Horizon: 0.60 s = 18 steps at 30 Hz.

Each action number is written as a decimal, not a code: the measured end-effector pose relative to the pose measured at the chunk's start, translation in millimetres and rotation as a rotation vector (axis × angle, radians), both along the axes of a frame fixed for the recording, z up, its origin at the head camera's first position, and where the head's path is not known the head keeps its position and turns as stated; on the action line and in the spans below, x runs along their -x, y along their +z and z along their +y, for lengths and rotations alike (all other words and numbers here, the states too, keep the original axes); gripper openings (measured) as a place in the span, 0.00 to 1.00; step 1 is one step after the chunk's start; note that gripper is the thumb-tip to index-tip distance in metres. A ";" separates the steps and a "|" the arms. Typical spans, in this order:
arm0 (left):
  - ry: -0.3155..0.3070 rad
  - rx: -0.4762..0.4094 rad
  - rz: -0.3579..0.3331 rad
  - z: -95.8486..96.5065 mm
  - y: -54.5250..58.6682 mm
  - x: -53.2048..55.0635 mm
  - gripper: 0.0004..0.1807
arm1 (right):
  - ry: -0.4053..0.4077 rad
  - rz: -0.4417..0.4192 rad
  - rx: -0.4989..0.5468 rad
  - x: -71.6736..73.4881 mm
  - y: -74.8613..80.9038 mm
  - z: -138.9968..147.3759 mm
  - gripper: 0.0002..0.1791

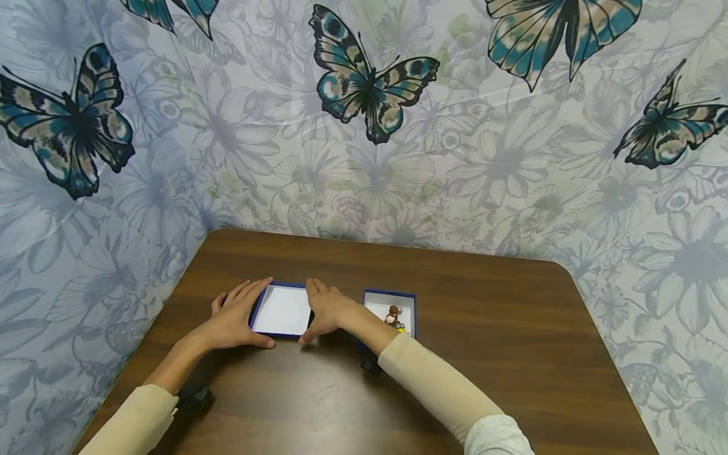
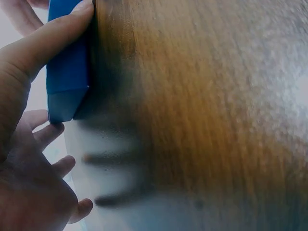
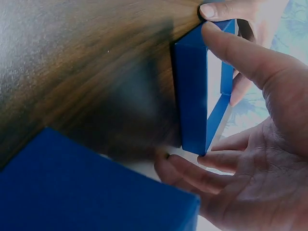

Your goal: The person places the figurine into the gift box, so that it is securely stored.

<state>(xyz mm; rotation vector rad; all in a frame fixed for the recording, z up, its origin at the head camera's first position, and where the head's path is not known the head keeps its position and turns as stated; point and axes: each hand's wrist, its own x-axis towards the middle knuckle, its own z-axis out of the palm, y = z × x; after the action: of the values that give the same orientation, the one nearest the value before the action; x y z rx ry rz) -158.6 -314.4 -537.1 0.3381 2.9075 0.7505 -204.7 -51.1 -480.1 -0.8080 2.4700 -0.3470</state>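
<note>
A shallow blue box (image 1: 282, 335) with a white inside lies on the table, its opening facing up. My left hand (image 1: 230, 319) holds its left side, the thumb on the near wall (image 2: 67, 72) and the fingers reaching toward the far corner. On the right side, my right hand (image 1: 328, 311) grips the same box, thumb at the near corner and fingers by the far one. In the right wrist view both thumbs touch the near wall (image 3: 192, 96) of this box. Parts of its left and right walls are hidden behind the hands.
Just right of my right hand stands a second blue box (image 1: 389, 292), white inside, holding a small brown figure (image 1: 392, 314) and a yellow one (image 1: 400, 327). My right forearm partly covers it. The wooden table (image 1: 483, 354) meets a butterfly-patterned cloth (image 1: 398, 189) behind.
</note>
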 end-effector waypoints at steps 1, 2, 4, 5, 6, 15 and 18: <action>0.002 0.000 -0.001 -0.2 0.4 -0.1 0.77 | -0.005 0.009 -0.011 -0.1 -0.2 -0.4 0.75; 0.002 0.000 -0.001 -0.4 0.5 0.0 0.76 | -0.010 0.019 -0.021 -0.5 -0.1 -0.9 0.75; 0.003 0.004 0.000 -1.0 0.5 0.3 0.76 | -0.015 0.046 -0.045 -1.3 0.0 -2.4 0.75; 0.003 0.005 0.000 -1.4 0.3 0.4 0.76 | -0.016 0.062 -0.054 -1.6 0.2 -3.6 0.75; 0.004 0.007 0.002 -1.8 0.2 0.6 0.75 | -0.014 0.078 -0.063 -1.8 0.3 -4.6 0.74; 0.005 -0.017 0.014 -1.2 2.0 -1.3 0.75 | -0.005 0.195 -0.118 0.0 2.3 -10.1 0.73; 0.010 -0.028 0.022 -0.1 4.6 -3.8 0.75 | -0.008 0.179 -0.098 1.1 5.5 -8.7 0.73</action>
<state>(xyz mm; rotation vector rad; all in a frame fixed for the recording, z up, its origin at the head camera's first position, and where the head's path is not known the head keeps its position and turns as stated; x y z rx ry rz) -154.8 -314.5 -532.5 0.3364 2.9238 0.7950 -205.8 -59.8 -474.6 -0.8207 2.6333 -0.1606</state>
